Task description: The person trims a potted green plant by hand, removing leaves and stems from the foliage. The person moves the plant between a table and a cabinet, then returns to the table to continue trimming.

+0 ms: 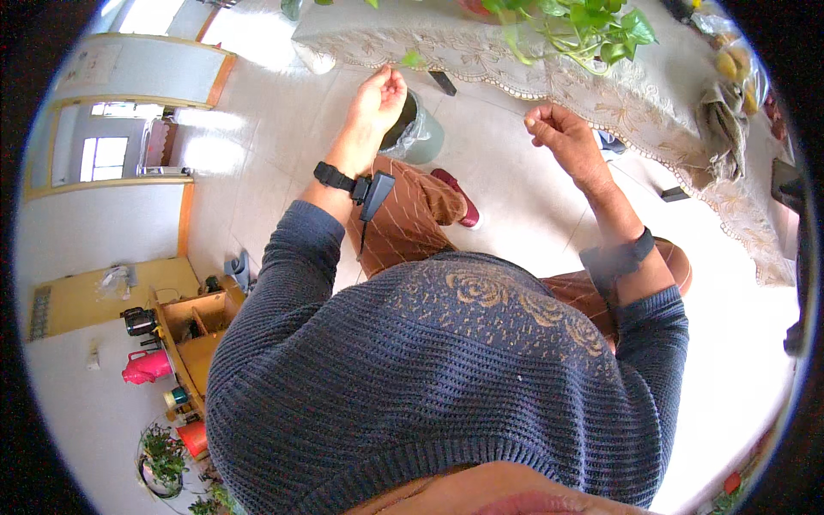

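My left hand (381,100) is raised over a grey-green bin (428,138) with a clear plastic liner, palm partly up and fingers curled. Just beyond its fingertips is a small green leaf (412,59) at the tablecloth's scalloped edge; I cannot tell whether the fingers hold it. My right hand (566,138) hovers by the hem of the embroidered tablecloth (618,103), thumb against curled fingers, nothing visible in them. A trailing green plant (579,29) spreads over the cloth between and beyond the hands.
A grey cloth (724,132) lies at the table's right side, near a clear bag of yellowish items (734,64). Black table legs (442,82) show under the hem. At left stands a wooden cabinet (199,341) with a pink thermos jug (147,367). A dark red shoe (460,196) rests on the tiles.
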Action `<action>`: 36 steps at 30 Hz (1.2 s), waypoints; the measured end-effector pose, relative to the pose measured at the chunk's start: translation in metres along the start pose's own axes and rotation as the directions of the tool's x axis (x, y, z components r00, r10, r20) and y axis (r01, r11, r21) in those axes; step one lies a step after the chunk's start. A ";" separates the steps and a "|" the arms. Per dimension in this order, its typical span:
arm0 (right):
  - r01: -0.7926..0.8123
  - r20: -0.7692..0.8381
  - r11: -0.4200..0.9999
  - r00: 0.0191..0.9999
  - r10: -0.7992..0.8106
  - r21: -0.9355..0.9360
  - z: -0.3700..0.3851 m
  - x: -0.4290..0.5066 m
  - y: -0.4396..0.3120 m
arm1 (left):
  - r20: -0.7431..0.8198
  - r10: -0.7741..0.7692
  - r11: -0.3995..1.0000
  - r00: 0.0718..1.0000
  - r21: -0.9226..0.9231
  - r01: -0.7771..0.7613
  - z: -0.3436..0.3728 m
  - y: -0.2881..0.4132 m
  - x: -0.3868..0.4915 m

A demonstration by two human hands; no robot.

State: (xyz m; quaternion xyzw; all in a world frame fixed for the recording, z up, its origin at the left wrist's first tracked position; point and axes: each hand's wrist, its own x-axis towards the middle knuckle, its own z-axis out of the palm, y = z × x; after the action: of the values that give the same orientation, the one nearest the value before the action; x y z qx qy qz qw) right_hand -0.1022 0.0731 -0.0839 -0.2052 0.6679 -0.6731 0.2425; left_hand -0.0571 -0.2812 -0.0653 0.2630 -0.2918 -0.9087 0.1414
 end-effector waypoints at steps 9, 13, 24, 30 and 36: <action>-0.025 -0.015 1.000 1.000 0.025 -0.012 0.001 0.004 0.023 | -0.160 0.315 0.917 0.936 0.306 -0.256 -0.125 0.038 0.060; -0.056 -0.024 0.989 0.998 0.053 -0.135 -0.004 0.001 0.033 | -0.450 0.360 0.706 0.817 0.704 0.076 -0.169 0.053 0.096; 0.232 -0.197 0.963 0.959 -0.203 0.136 -0.008 0.003 -0.009 | 0.390 -0.077 0.688 0.918 0.687 -0.234 0.069 -0.035 -0.032; 0.159 -0.119 0.980 0.982 -0.145 0.121 -0.008 -0.003 -0.019 | 0.501 -0.113 0.804 0.858 0.553 -0.217 0.171 -0.070 -0.038; 0.184 -0.136 0.980 0.976 -0.172 0.081 -0.023 -0.018 -0.023 | 0.671 -0.314 0.847 0.672 0.517 -0.121 0.207 -0.088 -0.034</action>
State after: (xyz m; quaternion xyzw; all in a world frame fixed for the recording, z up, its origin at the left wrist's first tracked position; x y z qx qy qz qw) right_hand -0.1026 0.1018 -0.0610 -0.2087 0.6288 -0.7344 0.1471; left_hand -0.1542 -0.1033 0.0375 -0.0808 -0.5432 -0.8278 -0.1150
